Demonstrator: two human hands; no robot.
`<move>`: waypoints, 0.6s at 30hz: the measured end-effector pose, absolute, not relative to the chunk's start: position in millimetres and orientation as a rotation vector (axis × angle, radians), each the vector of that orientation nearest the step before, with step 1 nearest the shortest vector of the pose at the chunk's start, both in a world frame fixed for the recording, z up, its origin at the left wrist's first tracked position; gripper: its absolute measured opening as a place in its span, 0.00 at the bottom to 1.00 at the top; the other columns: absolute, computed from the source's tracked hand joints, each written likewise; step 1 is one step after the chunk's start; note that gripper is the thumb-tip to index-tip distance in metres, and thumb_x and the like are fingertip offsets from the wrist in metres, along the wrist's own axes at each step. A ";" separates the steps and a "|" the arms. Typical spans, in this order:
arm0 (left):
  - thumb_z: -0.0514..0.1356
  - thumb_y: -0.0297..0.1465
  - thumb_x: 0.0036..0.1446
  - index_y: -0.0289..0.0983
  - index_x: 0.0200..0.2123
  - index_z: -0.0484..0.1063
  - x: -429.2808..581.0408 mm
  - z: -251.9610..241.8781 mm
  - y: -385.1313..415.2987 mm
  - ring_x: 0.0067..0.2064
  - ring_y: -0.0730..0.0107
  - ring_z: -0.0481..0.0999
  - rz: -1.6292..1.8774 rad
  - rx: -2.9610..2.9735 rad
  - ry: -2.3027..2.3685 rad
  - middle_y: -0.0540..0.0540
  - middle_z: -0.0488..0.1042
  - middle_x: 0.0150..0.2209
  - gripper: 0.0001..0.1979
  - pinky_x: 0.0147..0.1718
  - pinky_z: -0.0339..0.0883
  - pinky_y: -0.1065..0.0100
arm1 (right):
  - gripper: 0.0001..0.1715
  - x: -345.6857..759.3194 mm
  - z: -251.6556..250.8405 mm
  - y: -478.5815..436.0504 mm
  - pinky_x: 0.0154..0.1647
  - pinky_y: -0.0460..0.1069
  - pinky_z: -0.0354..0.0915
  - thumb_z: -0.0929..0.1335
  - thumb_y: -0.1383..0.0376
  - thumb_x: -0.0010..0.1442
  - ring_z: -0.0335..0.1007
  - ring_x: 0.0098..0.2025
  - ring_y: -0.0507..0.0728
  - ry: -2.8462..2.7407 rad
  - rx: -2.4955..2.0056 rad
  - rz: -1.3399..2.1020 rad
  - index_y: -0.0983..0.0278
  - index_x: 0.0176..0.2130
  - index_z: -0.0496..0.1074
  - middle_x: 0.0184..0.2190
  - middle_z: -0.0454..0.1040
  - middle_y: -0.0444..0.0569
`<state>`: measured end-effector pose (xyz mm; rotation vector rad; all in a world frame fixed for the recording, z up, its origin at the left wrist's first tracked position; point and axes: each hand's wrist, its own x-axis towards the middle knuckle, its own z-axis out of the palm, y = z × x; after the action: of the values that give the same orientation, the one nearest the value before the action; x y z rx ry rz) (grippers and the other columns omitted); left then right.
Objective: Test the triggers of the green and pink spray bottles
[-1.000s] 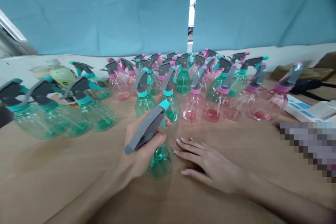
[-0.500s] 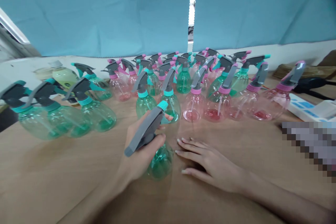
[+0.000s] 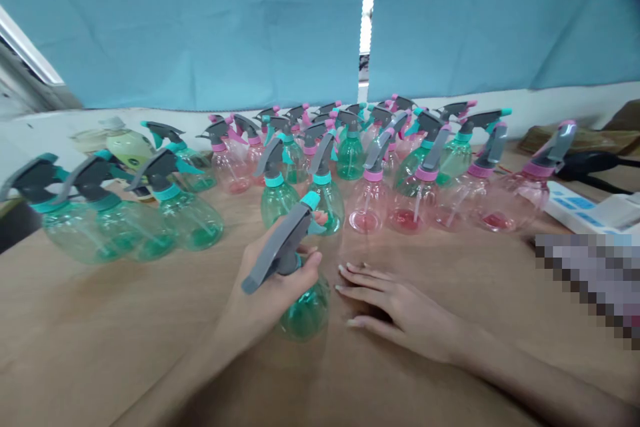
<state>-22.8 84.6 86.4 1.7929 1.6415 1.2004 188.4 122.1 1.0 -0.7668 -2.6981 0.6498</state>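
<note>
A green transparent spray bottle (image 3: pixel 306 310) with a grey and teal trigger head stands near the middle of the wooden table (image 3: pixel 150 347). My left hand (image 3: pixel 270 280) is wrapped round its neck, the thumb over the near side and fingers by the trigger. To the right of it, my right hand (image 3: pixel 400 310) lies flat on the table with fingers stretched out, holding nothing. Just behind the held bottle are another green spray bottle (image 3: pixel 327 203) and a pink spray bottle (image 3: pixel 367 207).
Several green spray bottles (image 3: pixel 193 220) stand on the left. More pink and green ones crowd the back, a pink bottle (image 3: pixel 510 200) on the right. A pale yellow-green container (image 3: pixel 131 147) is at back left. A white and blue object (image 3: pixel 575 203) lies right. Blue cloth (image 3: pixel 225 27) hangs behind.
The view has shifted very slightly. My left hand keeps its hold on the green spray bottle, and my right hand stays flat on the table.
</note>
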 end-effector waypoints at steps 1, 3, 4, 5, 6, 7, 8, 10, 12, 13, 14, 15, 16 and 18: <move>0.58 0.31 0.51 0.44 0.48 0.71 -23.5 84.6 84.3 0.35 0.67 0.78 1.207 1.800 1.649 0.50 0.79 0.42 0.19 0.40 0.75 0.65 | 0.30 188.4 0.6 122.3 0.67 0.58 0.49 0.60 0.49 0.66 0.48 0.67 0.58 -2.695 -0.767 0.658 0.59 0.62 0.61 0.66 0.54 0.46; 0.59 0.33 0.50 0.44 0.50 0.71 -25.2 81.2 83.3 0.34 0.65 0.78 1.176 1.798 1.693 0.49 0.79 0.37 0.21 0.39 0.75 0.63 | 0.30 188.5 -0.4 122.6 0.67 0.58 0.49 0.60 0.49 0.66 0.47 0.67 0.58 -2.690 -0.765 0.666 0.59 0.62 0.61 0.66 0.54 0.46; 0.59 0.34 0.51 0.43 0.51 0.70 -26.4 79.6 82.7 0.35 0.64 0.78 1.147 1.796 1.729 0.49 0.79 0.36 0.22 0.39 0.75 0.62 | 0.30 188.5 -0.9 122.8 0.67 0.58 0.49 0.60 0.49 0.66 0.47 0.67 0.58 -2.688 -0.761 0.665 0.59 0.62 0.61 0.66 0.54 0.45; 0.60 0.35 0.51 0.43 0.52 0.69 -27.8 78.2 82.1 0.36 0.63 0.78 1.113 1.796 1.764 0.49 0.78 0.36 0.23 0.39 0.74 0.61 | 0.30 188.5 -1.4 122.8 0.67 0.58 0.49 0.60 0.49 0.66 0.47 0.67 0.58 -2.689 -0.759 0.664 0.59 0.62 0.61 0.66 0.54 0.45; 0.61 0.37 0.51 0.43 0.53 0.69 -29.5 77.0 81.5 0.37 0.62 0.78 1.085 1.796 1.798 0.48 0.78 0.36 0.24 0.39 0.74 0.60 | 0.30 188.6 -1.8 122.8 0.67 0.58 0.49 0.60 0.49 0.66 0.47 0.67 0.58 -2.688 -0.759 0.664 0.59 0.62 0.61 0.66 0.54 0.45; 0.62 0.39 0.50 0.42 0.53 0.69 -31.3 76.3 81.1 0.38 0.61 0.77 1.056 1.799 1.823 0.48 0.78 0.36 0.25 0.40 0.73 0.59 | 0.30 188.7 -2.2 122.7 0.67 0.58 0.49 0.60 0.49 0.66 0.48 0.67 0.58 -2.685 -0.760 0.665 0.59 0.62 0.61 0.66 0.54 0.46; 0.62 0.40 0.49 0.41 0.52 0.69 -33.1 76.0 80.6 0.38 0.59 0.77 1.028 1.804 1.831 0.47 0.78 0.37 0.25 0.40 0.73 0.58 | 0.30 188.8 -2.6 122.5 0.67 0.58 0.50 0.61 0.49 0.66 0.48 0.67 0.59 -2.677 -0.759 0.668 0.59 0.62 0.62 0.66 0.54 0.46; 0.63 0.43 0.48 0.40 0.50 0.70 -36.2 77.2 79.5 0.38 0.58 0.76 1.006 1.808 1.826 0.46 0.77 0.36 0.26 0.38 0.72 0.58 | 0.30 188.9 -3.2 122.1 0.66 0.59 0.50 0.61 0.50 0.65 0.49 0.67 0.59 -2.654 -0.754 0.682 0.59 0.61 0.62 0.65 0.55 0.47; 0.63 0.44 0.48 0.41 0.50 0.70 -38.2 79.5 77.5 0.36 0.57 0.76 1.014 1.811 1.804 0.47 0.76 0.35 0.26 0.36 0.72 0.58 | 0.30 188.9 -3.6 121.6 0.66 0.59 0.51 0.62 0.50 0.65 0.50 0.67 0.60 -2.632 -0.745 0.690 0.58 0.61 0.62 0.65 0.56 0.47; 0.62 0.44 0.48 0.41 0.50 0.69 -38.9 80.4 76.1 0.37 0.57 0.76 1.024 1.822 1.789 0.47 0.76 0.35 0.26 0.36 0.72 0.58 | 0.30 188.8 -3.6 121.5 0.66 0.59 0.51 0.62 0.50 0.65 0.50 0.67 0.60 -2.627 -0.740 0.690 0.58 0.61 0.62 0.65 0.56 0.48; 0.62 0.43 0.48 0.42 0.51 0.69 -39.6 80.7 74.3 0.38 0.57 0.76 1.039 1.844 1.771 0.47 0.77 0.37 0.26 0.37 0.73 0.58 | 0.30 188.7 -3.7 121.4 0.66 0.60 0.51 0.62 0.50 0.65 0.50 0.67 0.60 -2.624 -0.737 0.689 0.58 0.62 0.62 0.65 0.57 0.48; 0.62 0.42 0.48 0.42 0.51 0.68 -40.5 80.3 72.2 0.40 0.56 0.76 1.056 1.876 1.749 0.47 0.77 0.39 0.26 0.39 0.73 0.58 | 0.30 188.6 -3.7 121.3 0.66 0.60 0.51 0.62 0.50 0.65 0.50 0.66 0.60 -2.624 -0.735 0.685 0.58 0.62 0.62 0.65 0.57 0.48; 0.62 0.42 0.49 0.43 0.51 0.68 -41.8 79.1 69.6 0.43 0.55 0.76 1.064 1.912 1.721 0.47 0.77 0.42 0.25 0.42 0.72 0.57 | 0.29 188.5 -3.7 121.2 0.66 0.60 0.51 0.62 0.50 0.65 0.50 0.66 0.60 -2.627 -0.734 0.681 0.58 0.62 0.62 0.65 0.57 0.48; 0.62 0.42 0.49 0.43 0.51 0.68 -46.0 74.7 63.3 0.48 0.53 0.75 1.043 1.983 1.678 0.46 0.76 0.47 0.24 0.48 0.70 0.55 | 0.29 188.5 -4.1 121.0 0.66 0.60 0.51 0.62 0.50 0.65 0.49 0.67 0.60 -2.634 -0.734 0.676 0.58 0.62 0.62 0.65 0.56 0.48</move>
<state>-46.0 63.3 74.7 1.9833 1.6779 1.0425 188.5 121.0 -4.1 -0.7344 -2.6337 0.6757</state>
